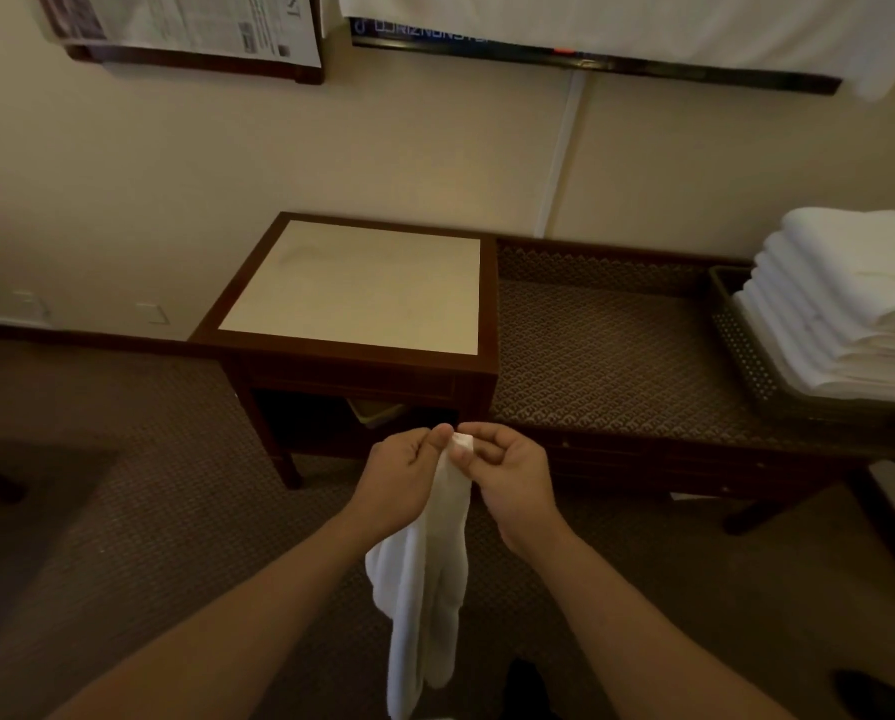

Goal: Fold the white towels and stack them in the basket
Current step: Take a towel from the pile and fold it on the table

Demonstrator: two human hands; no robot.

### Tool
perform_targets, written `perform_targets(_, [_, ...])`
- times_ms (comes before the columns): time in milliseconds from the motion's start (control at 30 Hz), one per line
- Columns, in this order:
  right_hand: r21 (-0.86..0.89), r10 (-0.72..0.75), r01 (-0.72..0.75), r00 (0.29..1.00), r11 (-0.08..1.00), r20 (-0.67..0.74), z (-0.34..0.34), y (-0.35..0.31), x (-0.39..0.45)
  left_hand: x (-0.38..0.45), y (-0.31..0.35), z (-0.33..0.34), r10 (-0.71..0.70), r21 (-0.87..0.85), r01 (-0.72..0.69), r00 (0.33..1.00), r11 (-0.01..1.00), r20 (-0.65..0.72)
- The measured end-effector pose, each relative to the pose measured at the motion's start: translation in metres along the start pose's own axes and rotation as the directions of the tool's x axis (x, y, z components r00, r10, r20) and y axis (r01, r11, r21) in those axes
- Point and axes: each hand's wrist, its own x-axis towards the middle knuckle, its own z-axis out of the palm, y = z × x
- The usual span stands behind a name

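White towel hanging lengthwise straight down, top corner pinched in left hand grip and right hand grip

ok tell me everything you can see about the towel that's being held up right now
The white towel looks like soft terry cloth, unfolded and bunched into a long hanging drape. Its top edge is pinched between the left hand and the right hand, held close together in front of the small wooden table. The rest hangs straight down between the forearms, out past the bottom of the view. Only the hands appear to touch it.
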Motion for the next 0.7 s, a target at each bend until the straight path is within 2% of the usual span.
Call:
perform_targets(67, [-0.085, -0.055, 0.050, 0.997, 0.995, -0.062, 0.001, -0.003, 0.003, -0.002, -0.003, -0.003, -0.018, -0.033, 0.019, 0.999, 0.999, 0.044])
perform_targets(133, [-0.198, -0.151, 0.136, 0.987, 0.971, -0.059, -0.002, -0.009, 0.007, -0.005, -0.006, -0.008, 0.018, -0.020, -0.016, 0.992, 1.000, 0.127])
perform_targets(267, [-0.432, -0.347, 0.342, 0.935, 0.834, 0.071, -0.014, -0.022, 0.014, -0.004, -0.027, -0.020, 0.051, 0.084, -0.069, 0.979, 0.994, 0.198])
perform_targets(400, [-0.542, -0.378, 0.421, 0.905, 0.727, 0.196, -0.023, -0.035, 0.018, -0.006, -0.045, -0.013, 0.072, 0.131, -0.105, 0.970, 0.986, 0.234])
perform_targets(500, [-0.560, -0.354, 0.459, 0.888, 0.690, 0.293, -0.019, -0.045, 0.015, -0.010, -0.041, 0.001, 0.218, 0.021, -0.226, 0.956, 0.974, 0.197])
perform_targets(567, [-0.591, -0.361, 0.488, 0.873, 0.643, 0.327, -0.019, -0.050, 0.014, -0.012, -0.039, 0.009, 0.255, -0.017, -0.255, 0.958, 0.967, 0.130])
perform_targets(700, [-0.671, -0.443, 0.559, 0.820, 0.487, 0.361, -0.025, -0.052, 0.016, -0.014, -0.047, 0.016, 0.282, 0.143, -0.270, 0.957, 0.952, -0.070])
